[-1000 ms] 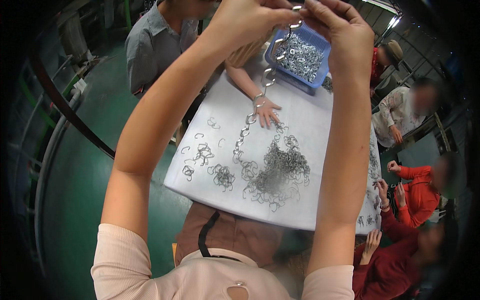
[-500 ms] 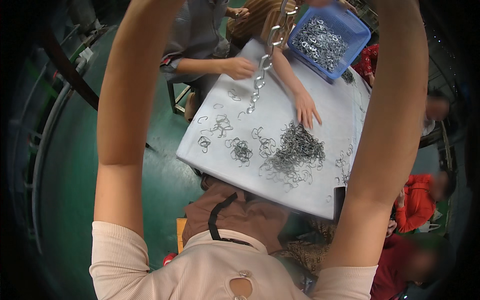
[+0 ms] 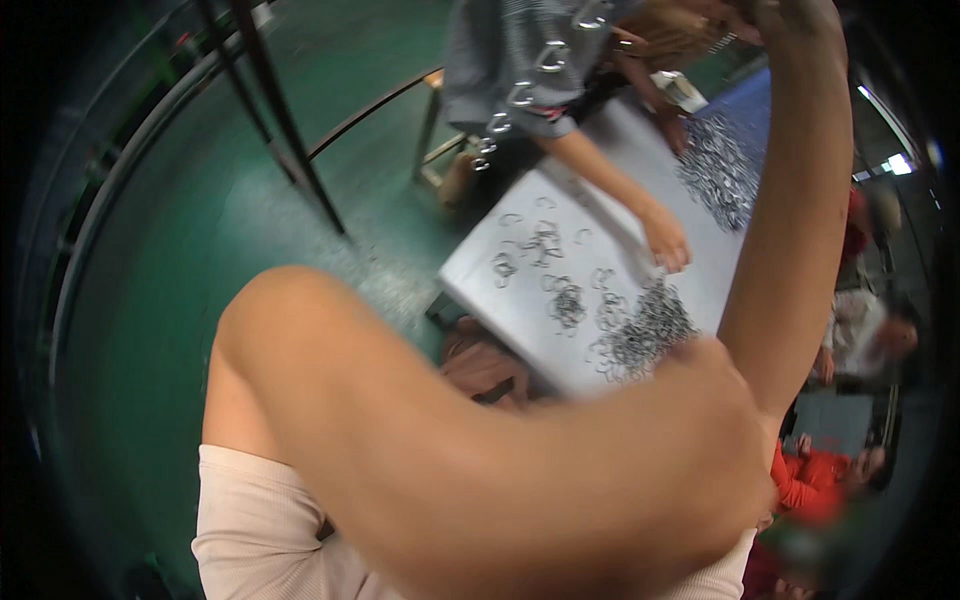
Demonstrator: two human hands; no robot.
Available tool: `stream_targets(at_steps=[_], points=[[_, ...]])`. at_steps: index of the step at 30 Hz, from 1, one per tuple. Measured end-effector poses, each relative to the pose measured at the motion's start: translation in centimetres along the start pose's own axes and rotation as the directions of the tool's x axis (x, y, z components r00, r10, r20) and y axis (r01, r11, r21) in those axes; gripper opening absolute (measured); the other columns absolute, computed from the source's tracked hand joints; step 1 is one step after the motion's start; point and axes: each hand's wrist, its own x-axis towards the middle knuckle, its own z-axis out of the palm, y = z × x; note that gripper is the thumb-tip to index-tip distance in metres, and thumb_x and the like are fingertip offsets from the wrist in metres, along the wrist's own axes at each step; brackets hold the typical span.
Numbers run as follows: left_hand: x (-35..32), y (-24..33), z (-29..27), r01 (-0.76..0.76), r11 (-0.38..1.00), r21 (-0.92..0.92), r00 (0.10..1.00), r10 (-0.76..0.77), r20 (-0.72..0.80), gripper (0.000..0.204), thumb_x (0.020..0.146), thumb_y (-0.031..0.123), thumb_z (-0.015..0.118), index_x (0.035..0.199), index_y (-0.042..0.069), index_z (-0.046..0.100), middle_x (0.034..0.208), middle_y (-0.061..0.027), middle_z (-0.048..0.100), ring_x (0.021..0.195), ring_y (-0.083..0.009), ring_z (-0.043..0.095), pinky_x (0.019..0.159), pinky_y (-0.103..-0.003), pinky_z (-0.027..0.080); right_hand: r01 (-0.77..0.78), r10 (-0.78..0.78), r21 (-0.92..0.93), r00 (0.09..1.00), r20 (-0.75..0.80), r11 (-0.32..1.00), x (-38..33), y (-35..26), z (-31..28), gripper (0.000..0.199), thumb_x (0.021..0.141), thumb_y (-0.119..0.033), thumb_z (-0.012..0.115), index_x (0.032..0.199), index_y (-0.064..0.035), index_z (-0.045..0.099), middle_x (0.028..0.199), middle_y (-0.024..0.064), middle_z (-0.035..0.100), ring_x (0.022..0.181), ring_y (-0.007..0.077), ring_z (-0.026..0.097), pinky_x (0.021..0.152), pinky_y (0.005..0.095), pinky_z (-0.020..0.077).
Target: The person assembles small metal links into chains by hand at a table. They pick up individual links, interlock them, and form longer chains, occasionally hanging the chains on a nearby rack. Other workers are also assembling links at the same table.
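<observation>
My left arm now bends across the lower part of the view. My left hand (image 3: 715, 440) is smeared by motion and lies against or just in front of my right arm; its fingers cannot be made out. Raised along the right side, my right arm ends in my right hand (image 3: 785, 12) at the upper edge, dark and partly cut off, so its grip does not show. A chain of shiny metal links (image 3: 522, 94) hangs from the upper edge; what holds it is out of view. Below lies a pile of bent wire links (image 3: 650, 330).
Small clusters of links (image 3: 567, 303) lie on the white-covered table (image 3: 490, 255). A co-worker's hand (image 3: 667, 240) reaches to the pile. A blue basket (image 3: 757, 100) with metal links stands at the far right. Dark poles (image 3: 280, 110) rise at the left. Other people sit to the right.
My left arm has come down from its raised position and swung right across my body. The view has shifted, and the table appears farther right. A co-worker's hand is now at the pile.
</observation>
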Motion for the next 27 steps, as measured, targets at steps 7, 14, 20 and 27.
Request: stream_targets(at_steps=[7, 14, 20, 27], points=[[-1.9, 2.2, -1.2, 0.152, 0.985, -0.086, 0.957, -0.125, 0.262, 0.033, 0.077, 0.016, 0.061, 0.108, 0.006, 0.060, 0.095, -0.0026, 0.061, 0.083, -0.0145, 0.060, 0.062, -0.026, 0.045, -0.219, 0.215, -0.083, 0.975, -0.064, 0.972, -5.1, 9.7, 1.7, 0.020, 0.080, -0.008, 0.071, 0.095, -0.0014, 0.060, 0.082, 0.0069, 0.066, 0.073, 0.0158, 0.066, 0.064, 0.0267, 0.0504], [-5.8, 2.1, -1.5, 0.298, 0.953, -0.061, 0.778, -0.205, 0.594, 0.042, 0.073, 0.018, 0.063, 0.114, 0.009, 0.057, 0.099, -0.0013, 0.060, 0.083, -0.0150, 0.059, 0.057, -0.026, 0.046, -0.358, 0.366, 0.114, 0.929, -0.059, 0.927, -9.2, 14.9, 4.9, 0.017, 0.080, 0.001, 0.069, 0.092, 0.0047, 0.057, 0.079, 0.0109, 0.064, 0.074, 0.0193, 0.068, 0.059, 0.0247, 0.0524], [-9.3, 0.5, 0.4, 0.464, 0.876, -0.132, 0.702, -0.273, 0.658, 0.034, 0.080, 0.026, 0.061, 0.112, 0.017, 0.058, 0.101, 0.0021, 0.061, 0.084, -0.0171, 0.060, 0.063, -0.031, 0.049, -0.402, 0.400, 0.003, 0.910, -0.108, 0.916, -10.9, 16.1, 4.8, 0.014, 0.081, 0.001, 0.068, 0.092, 0.0034, 0.060, 0.087, 0.0118, 0.064, 0.070, 0.0189, 0.067, 0.064, 0.0302, 0.0576], [-11.0, -1.4, 0.5, 0.612, 0.757, -0.230, 0.693, -0.373, 0.616, 0.029, 0.086, 0.027, 0.061, 0.111, 0.012, 0.057, 0.097, -0.0029, 0.061, 0.085, -0.0234, 0.060, 0.066, -0.035, 0.050, -0.306, 0.298, -0.042, 0.945, -0.132, 0.951, -11.9, 17.7, 2.3, 0.025, 0.076, 0.001, 0.073, 0.094, 0.0065, 0.057, 0.088, 0.0141, 0.065, 0.076, 0.0224, 0.069, 0.070, 0.0272, 0.0574]])
